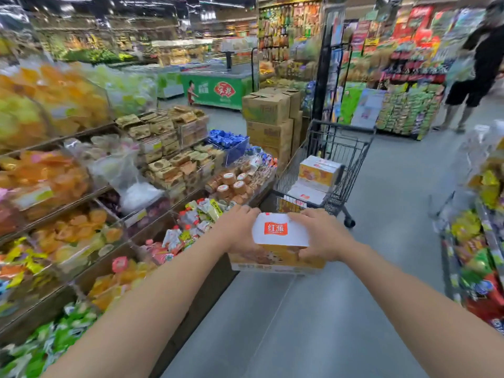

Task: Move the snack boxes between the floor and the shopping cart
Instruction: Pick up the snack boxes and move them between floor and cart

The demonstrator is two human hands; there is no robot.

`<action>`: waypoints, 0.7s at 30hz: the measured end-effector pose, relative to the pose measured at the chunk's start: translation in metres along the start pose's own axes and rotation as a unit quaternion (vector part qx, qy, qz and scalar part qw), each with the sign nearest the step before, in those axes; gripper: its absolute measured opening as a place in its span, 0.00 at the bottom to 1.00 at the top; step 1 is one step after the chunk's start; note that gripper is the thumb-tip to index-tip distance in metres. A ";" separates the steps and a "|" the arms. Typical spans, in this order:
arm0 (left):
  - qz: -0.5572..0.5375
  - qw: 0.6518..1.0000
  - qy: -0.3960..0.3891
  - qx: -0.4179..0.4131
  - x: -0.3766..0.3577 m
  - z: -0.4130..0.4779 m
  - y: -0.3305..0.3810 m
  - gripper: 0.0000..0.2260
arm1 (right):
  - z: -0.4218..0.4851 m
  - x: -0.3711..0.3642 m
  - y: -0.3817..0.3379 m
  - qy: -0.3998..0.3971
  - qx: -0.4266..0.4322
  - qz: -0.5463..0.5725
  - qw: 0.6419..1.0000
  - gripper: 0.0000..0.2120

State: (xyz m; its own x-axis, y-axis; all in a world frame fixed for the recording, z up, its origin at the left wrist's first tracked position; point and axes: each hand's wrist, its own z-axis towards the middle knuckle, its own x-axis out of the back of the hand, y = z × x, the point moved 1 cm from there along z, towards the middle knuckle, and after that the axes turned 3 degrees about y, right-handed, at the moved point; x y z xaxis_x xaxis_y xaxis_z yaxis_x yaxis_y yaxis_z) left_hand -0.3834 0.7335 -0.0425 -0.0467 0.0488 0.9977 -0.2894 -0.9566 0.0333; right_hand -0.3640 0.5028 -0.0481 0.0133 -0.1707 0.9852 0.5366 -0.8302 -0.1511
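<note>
**Snack box point(281, 241) held up just short of the shopping cart point(344, 127)**

The snack box, white on top with a red logo and orange sides, sits in the near middle of the scene, clear above the grey floor point(327, 323). The left hand point(240, 230) curls round its left end. The right hand point(321, 236) clasps its right end, fingers over the top and thumb on the near face. Just beyond stands the shopping cart, with matching boxes point(319, 170) stacked inside. Snack shelves point(109, 186) line the left, and brown cartons point(267, 110) stand far behind
</note>
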 end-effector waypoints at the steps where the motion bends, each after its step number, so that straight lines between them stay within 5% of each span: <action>1: -0.001 1.000 -0.001 -0.010 0.000 0.027 -0.001 0.43 | 0.014 0.001 0.017 0.002 -0.016 0.006 1.000 0.46; 13: 0.017 0.996 -0.034 -0.076 -0.041 0.275 -0.006 0.47 | 0.161 -0.030 0.203 0.024 -0.073 0.012 0.997 0.47; 21: 0.021 0.996 -0.034 -0.081 -0.070 0.427 -0.012 0.41 | 0.261 -0.041 0.312 0.005 -0.092 0.020 0.996 0.44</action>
State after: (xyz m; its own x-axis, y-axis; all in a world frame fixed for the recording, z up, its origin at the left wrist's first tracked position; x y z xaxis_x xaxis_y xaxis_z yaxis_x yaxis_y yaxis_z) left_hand 0.0319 0.6194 -0.0877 0.0011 -0.0146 0.9999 -0.4401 -0.8979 -0.0126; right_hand 0.0235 0.3893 -0.1146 0.0224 -0.2111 0.9772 0.3730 -0.9051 -0.2041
